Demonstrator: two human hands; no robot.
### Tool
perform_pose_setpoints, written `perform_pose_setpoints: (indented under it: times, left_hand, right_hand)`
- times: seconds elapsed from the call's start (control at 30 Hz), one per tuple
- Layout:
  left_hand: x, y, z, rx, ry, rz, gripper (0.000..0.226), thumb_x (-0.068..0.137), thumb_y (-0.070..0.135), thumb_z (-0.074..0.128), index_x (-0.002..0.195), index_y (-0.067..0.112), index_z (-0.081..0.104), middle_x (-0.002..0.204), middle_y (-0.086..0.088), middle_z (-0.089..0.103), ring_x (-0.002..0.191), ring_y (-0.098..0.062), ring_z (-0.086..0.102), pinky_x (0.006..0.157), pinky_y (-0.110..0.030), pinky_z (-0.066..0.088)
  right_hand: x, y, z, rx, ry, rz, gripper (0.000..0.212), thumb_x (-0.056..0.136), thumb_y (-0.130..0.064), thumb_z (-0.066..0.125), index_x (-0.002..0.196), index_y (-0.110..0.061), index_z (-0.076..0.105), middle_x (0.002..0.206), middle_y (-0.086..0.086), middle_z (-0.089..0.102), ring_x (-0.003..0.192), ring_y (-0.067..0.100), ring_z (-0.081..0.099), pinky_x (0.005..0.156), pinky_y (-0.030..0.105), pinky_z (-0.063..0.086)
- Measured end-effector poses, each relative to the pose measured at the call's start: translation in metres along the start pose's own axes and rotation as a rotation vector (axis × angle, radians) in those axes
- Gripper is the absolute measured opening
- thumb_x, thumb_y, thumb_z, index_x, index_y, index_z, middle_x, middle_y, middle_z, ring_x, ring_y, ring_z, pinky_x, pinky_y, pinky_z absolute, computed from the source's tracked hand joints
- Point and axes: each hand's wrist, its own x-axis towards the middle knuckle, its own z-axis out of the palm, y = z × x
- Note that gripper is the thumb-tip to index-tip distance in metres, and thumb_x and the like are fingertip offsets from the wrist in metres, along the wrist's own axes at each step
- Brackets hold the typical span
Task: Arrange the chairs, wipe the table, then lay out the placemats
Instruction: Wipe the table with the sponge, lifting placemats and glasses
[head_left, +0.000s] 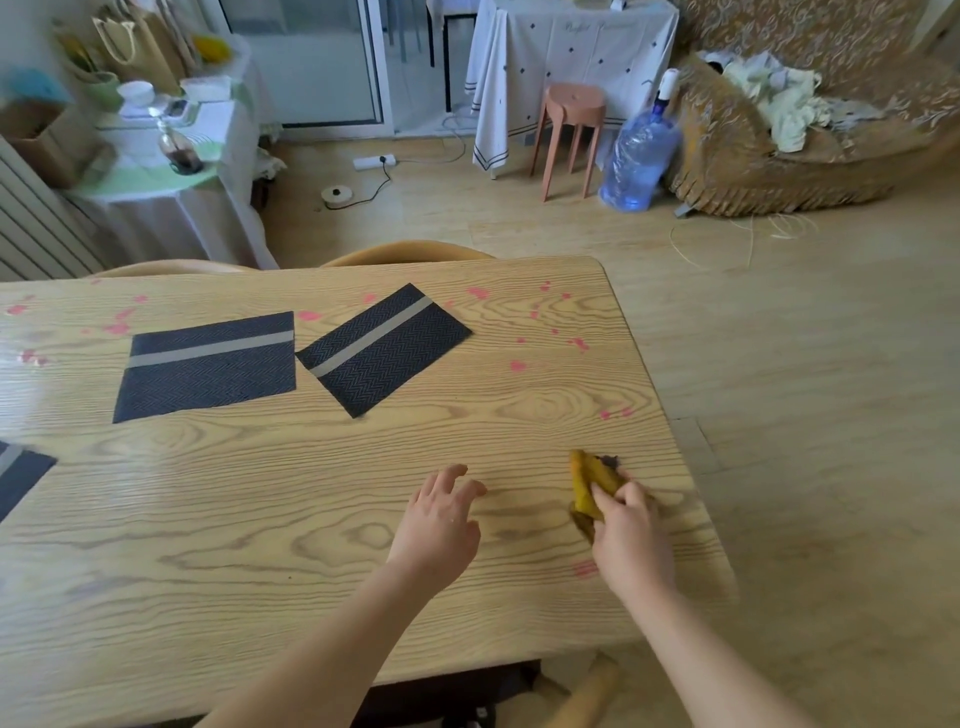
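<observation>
A light wooden table (291, 499) with pink stains scattered across its far half fills the view. My right hand (631, 540) grips a crumpled yellow cloth (589, 480) pressed on the table near its right edge. My left hand (441, 519) hovers open over the tabletop, fingers spread, holding nothing. Two dark placemats with a grey stripe lie on the far side, one straight (208, 366) and one turned at an angle (384, 348). A third placemat (21, 475) pokes in at the left edge. Two curved chair backs (410, 253) show behind the far table edge.
A chair part (587, 691) sits under the near right corner. Beyond the table stand a pink stool (571, 130), a blue water jug (639, 156), a covered sofa (810, 130) and a cluttered side table (156, 156). A power strip and cable (374, 162) lie on the floor.
</observation>
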Motion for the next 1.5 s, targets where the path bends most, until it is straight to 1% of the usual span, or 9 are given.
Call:
perform_pose_setpoints:
  times: [0.2, 0.33, 0.47, 0.7, 0.8, 1.0, 1.2, 1.33, 1.5]
  left_hand:
    - [-0.01, 0.005, 0.004, 0.01, 0.002, -0.031, 0.046, 0.089, 0.02, 0.049, 0.134, 0.027, 0.042, 0.151, 0.003, 0.026, 0.136, -0.018, 0.028, 0.11, -0.029, 0.024]
    - [-0.013, 0.005, 0.001, 0.01, 0.02, -0.041, 0.045, 0.089, 0.019, 0.047, 0.134, 0.026, 0.043, 0.15, 0.002, 0.027, 0.137, -0.019, 0.028, 0.111, -0.03, 0.025]
    - [-0.025, 0.005, 0.001, -0.001, 0.038, -0.037, 0.044, 0.09, 0.019, 0.049, 0.132, 0.026, 0.044, 0.15, 0.002, 0.028, 0.136, -0.018, 0.029, 0.111, -0.03, 0.026]
    - [-0.075, 0.012, 0.011, -0.06, 0.071, -0.087, 0.046, 0.09, 0.016, 0.049, 0.134, 0.026, 0.041, 0.151, 0.004, 0.025, 0.137, -0.016, 0.028, 0.111, -0.03, 0.025]
    - [-0.094, 0.017, 0.017, -0.071, 0.096, -0.096, 0.047, 0.09, 0.016, 0.049, 0.134, 0.027, 0.041, 0.151, 0.004, 0.024, 0.137, -0.017, 0.026, 0.111, -0.03, 0.024]
    - [-0.113, 0.036, 0.021, -0.065, 0.14, -0.104, 0.048, 0.09, 0.018, 0.05, 0.136, 0.028, 0.04, 0.15, 0.003, 0.026, 0.138, -0.019, 0.025, 0.112, -0.031, 0.022]
    - [-0.1, 0.051, 0.021, -0.06, 0.152, -0.153, 0.047, 0.089, 0.018, 0.051, 0.135, 0.027, 0.041, 0.15, 0.004, 0.027, 0.136, -0.019, 0.03, 0.11, -0.032, 0.026]
    - [-0.073, 0.066, 0.025, -0.059, 0.153, -0.222, 0.047, 0.09, 0.019, 0.05, 0.135, 0.027, 0.041, 0.152, 0.002, 0.026, 0.137, -0.019, 0.029, 0.111, -0.032, 0.026]
    - [-0.023, 0.102, 0.035, -0.092, 0.161, -0.308, 0.046, 0.091, 0.021, 0.05, 0.136, 0.028, 0.041, 0.151, 0.004, 0.027, 0.137, -0.017, 0.03, 0.111, -0.031, 0.027]
  right_hand:
    - [-0.027, -0.051, 0.021, 0.055, -0.1, -0.213, 0.054, 0.094, -0.016, 0.053, 0.144, -0.03, 0.04, 0.117, -0.004, 0.035, 0.107, 0.016, 0.043, 0.087, 0.028, 0.049]
    - [-0.046, -0.067, 0.035, 0.015, -0.165, -0.333, 0.052, 0.095, -0.019, 0.052, 0.143, -0.034, 0.037, 0.122, -0.001, 0.032, 0.113, 0.02, 0.042, 0.086, 0.032, 0.051]
    - [-0.049, -0.041, 0.029, -0.008, -0.137, -0.325, 0.056, 0.095, -0.018, 0.053, 0.144, -0.037, 0.036, 0.115, -0.006, 0.032, 0.103, 0.014, 0.044, 0.08, 0.026, 0.049]
    - [-0.051, 0.009, 0.01, 0.003, -0.014, -0.059, 0.049, 0.097, -0.021, 0.049, 0.145, -0.028, 0.042, 0.105, -0.007, 0.031, 0.094, 0.012, 0.045, 0.076, 0.024, 0.047]
    - [-0.068, -0.008, 0.015, -0.013, -0.075, -0.136, 0.052, 0.097, -0.018, 0.05, 0.145, -0.031, 0.038, 0.109, -0.007, 0.031, 0.097, 0.013, 0.044, 0.071, 0.023, 0.045]
    - [-0.092, -0.021, 0.028, -0.053, -0.173, -0.304, 0.065, 0.093, -0.008, 0.054, 0.147, -0.036, 0.033, 0.117, -0.005, 0.032, 0.109, 0.016, 0.042, 0.078, 0.028, 0.051]
    - [-0.055, 0.023, 0.006, -0.039, -0.195, -0.332, 0.059, 0.095, -0.011, 0.051, 0.145, -0.04, 0.037, 0.108, -0.009, 0.03, 0.108, 0.012, 0.038, 0.079, 0.025, 0.047]
    - [-0.013, 0.045, -0.013, -0.056, -0.201, -0.382, 0.055, 0.097, -0.014, 0.048, 0.142, -0.043, 0.038, 0.111, -0.01, 0.034, 0.098, 0.009, 0.04, 0.064, 0.019, 0.038]
    - [0.057, 0.066, -0.029, -0.042, -0.237, -0.44, 0.057, 0.095, -0.009, 0.048, 0.14, -0.044, 0.042, 0.108, -0.009, 0.035, 0.096, 0.011, 0.04, 0.067, 0.023, 0.04]
